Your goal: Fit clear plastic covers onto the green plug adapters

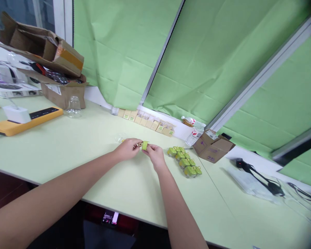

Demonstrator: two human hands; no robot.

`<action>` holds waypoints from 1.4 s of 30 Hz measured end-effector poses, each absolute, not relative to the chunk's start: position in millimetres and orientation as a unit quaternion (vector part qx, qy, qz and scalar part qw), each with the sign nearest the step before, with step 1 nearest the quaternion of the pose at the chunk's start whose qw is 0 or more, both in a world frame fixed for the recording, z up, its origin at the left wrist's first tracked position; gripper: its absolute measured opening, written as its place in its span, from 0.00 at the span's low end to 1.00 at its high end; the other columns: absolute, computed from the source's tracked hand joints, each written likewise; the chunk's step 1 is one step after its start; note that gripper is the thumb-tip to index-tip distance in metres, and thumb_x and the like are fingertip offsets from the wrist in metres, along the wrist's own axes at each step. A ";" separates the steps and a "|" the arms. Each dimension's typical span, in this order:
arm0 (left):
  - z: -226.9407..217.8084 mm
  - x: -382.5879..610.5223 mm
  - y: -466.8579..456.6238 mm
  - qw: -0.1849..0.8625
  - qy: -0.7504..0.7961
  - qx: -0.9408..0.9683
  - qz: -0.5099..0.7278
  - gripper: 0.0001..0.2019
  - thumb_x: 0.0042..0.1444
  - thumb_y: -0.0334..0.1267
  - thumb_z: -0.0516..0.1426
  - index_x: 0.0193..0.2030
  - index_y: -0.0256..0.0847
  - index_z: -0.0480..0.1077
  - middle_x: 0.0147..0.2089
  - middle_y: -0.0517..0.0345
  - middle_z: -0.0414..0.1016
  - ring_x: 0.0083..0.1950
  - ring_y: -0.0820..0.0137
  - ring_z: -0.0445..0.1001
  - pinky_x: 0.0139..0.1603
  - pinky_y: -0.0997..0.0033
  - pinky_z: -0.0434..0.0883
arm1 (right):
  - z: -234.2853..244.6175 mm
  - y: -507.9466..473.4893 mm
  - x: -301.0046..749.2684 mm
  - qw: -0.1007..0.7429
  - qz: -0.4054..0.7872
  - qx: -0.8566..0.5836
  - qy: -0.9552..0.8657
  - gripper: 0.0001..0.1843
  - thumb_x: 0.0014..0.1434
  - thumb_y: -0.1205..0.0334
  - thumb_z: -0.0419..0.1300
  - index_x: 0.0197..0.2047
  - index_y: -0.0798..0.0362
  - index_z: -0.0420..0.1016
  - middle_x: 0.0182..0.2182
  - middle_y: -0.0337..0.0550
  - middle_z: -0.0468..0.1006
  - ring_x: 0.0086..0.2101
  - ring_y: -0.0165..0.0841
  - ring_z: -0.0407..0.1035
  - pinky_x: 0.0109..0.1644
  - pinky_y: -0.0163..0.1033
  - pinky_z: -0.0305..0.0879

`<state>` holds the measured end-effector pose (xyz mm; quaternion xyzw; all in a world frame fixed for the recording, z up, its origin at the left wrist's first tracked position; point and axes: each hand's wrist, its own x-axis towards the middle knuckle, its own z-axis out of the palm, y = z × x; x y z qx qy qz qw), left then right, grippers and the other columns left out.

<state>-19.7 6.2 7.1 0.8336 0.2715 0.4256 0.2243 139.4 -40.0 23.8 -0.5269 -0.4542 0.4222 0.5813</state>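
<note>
My left hand (128, 149) pinches a small gold ring (139, 145) just above the table. Against it, my right hand (156, 156) holds a small green square lid (144, 145) between thumb and fingers. Whether the ring and the lid are joined cannot be made out. To the right of my right hand stand several small clear containers with green lids (189, 171), grouped in short rows, with gold rings on top. A clear plastic piece (120, 138) with something yellow beside it lies behind my left hand, partly hidden by it.
Small beige boxes (144, 121) line the table's back edge. Water bottles (193, 137) and a cardboard box (213, 147) stand at the back right. A yellow power strip (45, 114), a clear jar (74, 107) and open cartons (63, 95) are on the left. Black cables (264, 180) lie far right.
</note>
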 end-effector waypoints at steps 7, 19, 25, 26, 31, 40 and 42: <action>11.3 -24.5 7.5 0.269 0.275 0.826 0.412 0.13 0.59 0.37 0.52 0.46 0.42 0.74 0.38 0.58 0.79 0.35 0.71 0.75 0.38 0.74 0.70 | 23.0 -40.3 142.4 0.572 0.430 -0.525 -0.461 0.12 0.42 0.58 0.69 0.31 0.56 0.81 0.30 0.40 0.81 0.36 0.35 0.75 0.51 0.43 0.73; 4.3 -23.5 8.5 0.247 0.261 0.858 0.368 0.17 0.63 0.35 0.47 0.52 0.43 0.73 0.36 0.59 0.78 0.34 0.72 0.75 0.38 0.74 0.69 | 25.0 -45.0 145.3 0.541 0.423 -0.543 -0.484 0.14 0.41 0.54 0.69 0.29 0.55 0.79 0.31 0.42 0.81 0.36 0.35 0.75 0.42 0.41 0.75; -5.2 -21.3 11.4 0.229 0.275 0.861 0.362 0.25 0.62 0.34 0.47 0.66 0.41 0.61 0.39 0.56 0.79 0.37 0.70 0.76 0.40 0.71 0.71 | 26.2 -45.2 144.4 0.536 0.388 -0.558 -0.501 0.10 0.44 0.56 0.65 0.26 0.56 0.76 0.27 0.42 0.79 0.32 0.33 0.74 0.35 0.37 0.75; -5.0 -21.6 11.1 0.228 0.273 0.861 0.363 0.25 0.62 0.34 0.47 0.66 0.41 0.61 0.38 0.55 0.78 0.36 0.70 0.75 0.40 0.71 0.71 | 25.8 -44.8 144.7 0.537 0.382 -0.561 -0.501 0.10 0.44 0.57 0.64 0.26 0.56 0.76 0.27 0.42 0.79 0.31 0.33 0.74 0.35 0.37 0.75; 1.3 -24.1 3.6 0.204 0.255 0.871 0.367 0.27 0.62 0.34 0.49 0.68 0.45 0.59 0.41 0.55 0.78 0.36 0.70 0.74 0.39 0.71 0.70 | 24.0 -43.7 145.6 0.539 0.367 -0.565 -0.506 0.08 0.43 0.60 0.63 0.25 0.56 0.76 0.26 0.41 0.78 0.30 0.32 0.73 0.35 0.37 0.75; 9.1 -23.0 -3.5 0.221 0.252 0.874 0.352 0.26 0.58 0.37 0.56 0.64 0.48 0.62 0.46 0.54 0.77 0.40 0.67 0.75 0.42 0.70 0.70 | 21.0 -41.7 145.3 0.529 0.340 -0.574 -0.524 0.05 0.43 0.62 0.61 0.24 0.55 0.73 0.21 0.37 0.76 0.24 0.29 0.69 0.32 0.36 0.72; 8.5 -22.5 -2.2 0.225 0.245 0.875 0.353 0.25 0.58 0.37 0.56 0.63 0.48 0.63 0.48 0.54 0.77 0.40 0.67 0.75 0.42 0.70 0.70 | 19.8 -41.0 145.5 0.523 0.326 -0.581 -0.532 0.05 0.43 0.62 0.60 0.24 0.54 0.73 0.21 0.37 0.76 0.23 0.30 0.70 0.32 0.36 0.71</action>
